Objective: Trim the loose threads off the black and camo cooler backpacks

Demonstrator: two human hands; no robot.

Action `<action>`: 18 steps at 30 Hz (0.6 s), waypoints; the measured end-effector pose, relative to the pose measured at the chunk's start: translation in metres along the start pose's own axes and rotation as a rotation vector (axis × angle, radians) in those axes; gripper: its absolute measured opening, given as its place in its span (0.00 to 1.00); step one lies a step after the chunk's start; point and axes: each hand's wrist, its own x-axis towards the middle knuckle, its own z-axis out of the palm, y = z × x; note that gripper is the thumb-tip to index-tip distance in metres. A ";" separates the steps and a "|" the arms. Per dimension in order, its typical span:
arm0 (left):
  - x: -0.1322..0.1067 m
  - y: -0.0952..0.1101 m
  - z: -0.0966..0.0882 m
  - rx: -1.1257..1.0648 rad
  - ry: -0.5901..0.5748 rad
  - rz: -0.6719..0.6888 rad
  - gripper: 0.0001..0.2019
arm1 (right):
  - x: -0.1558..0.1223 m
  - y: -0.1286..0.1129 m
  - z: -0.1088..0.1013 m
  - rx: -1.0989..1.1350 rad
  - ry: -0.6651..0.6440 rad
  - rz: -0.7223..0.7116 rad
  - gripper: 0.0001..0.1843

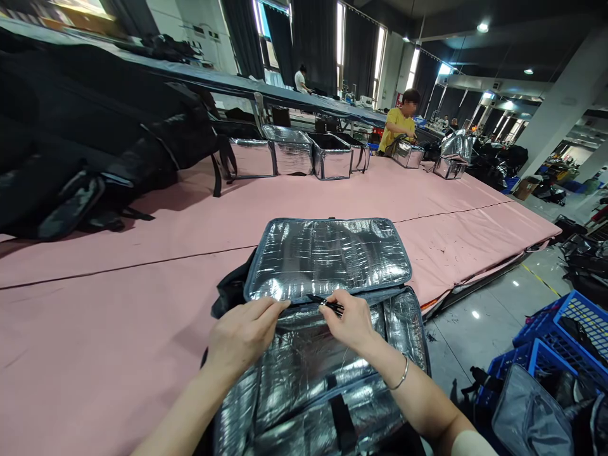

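An insulated bag [313, 348] with a silver foil lining lies open in front of me on the pink-covered table. Its foil-lined lid [327, 256] is folded back, away from me. With fingers and thumb pinched together, my left hand [244, 335] grips the seam where the lid meets the bag. In my right hand [350, 322] is a small pair of black thread snips [335, 306], the tip pointing left along that same seam. A black strap [342, 421] lies across the lining near the bag's front.
A heap of black bags [95, 120] covers the table's far left. Several foil-lined bags [292, 152] stand along the back edge. A person in yellow [399, 123] handles another bag there. Blue crates [565, 323] are on the floor at right, beyond the table edge.
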 end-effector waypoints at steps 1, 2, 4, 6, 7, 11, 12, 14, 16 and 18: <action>-0.001 -0.001 0.002 -0.008 -0.017 -0.017 0.09 | 0.001 0.000 -0.001 0.025 0.004 0.022 0.06; -0.001 -0.002 0.004 -0.017 -0.038 -0.035 0.08 | 0.002 0.001 -0.003 0.047 0.008 0.040 0.07; -0.001 -0.005 0.008 -0.042 -0.095 -0.074 0.07 | 0.004 0.003 -0.005 0.069 0.023 0.056 0.09; 0.002 -0.010 0.013 -0.075 -0.163 -0.111 0.09 | 0.007 0.005 -0.007 0.051 0.050 0.033 0.10; 0.004 -0.012 0.016 -0.093 -0.198 -0.128 0.10 | 0.008 0.007 -0.008 0.030 0.070 0.008 0.10; 0.011 -0.020 0.029 -0.160 -0.301 -0.190 0.14 | 0.014 0.017 -0.010 -0.087 0.144 -0.143 0.06; 0.013 -0.021 0.032 -0.175 -0.320 -0.205 0.15 | 0.016 0.019 -0.010 -0.125 0.143 -0.177 0.06; 0.015 -0.021 0.038 -0.199 -0.353 -0.238 0.16 | 0.020 0.022 -0.011 -0.192 0.122 -0.226 0.08; 0.016 -0.021 0.043 -0.212 -0.381 -0.278 0.18 | 0.025 0.024 -0.012 -0.241 0.099 -0.255 0.07; 0.017 -0.021 0.048 -0.216 -0.408 -0.320 0.19 | 0.032 0.023 -0.013 -0.269 0.077 -0.283 0.05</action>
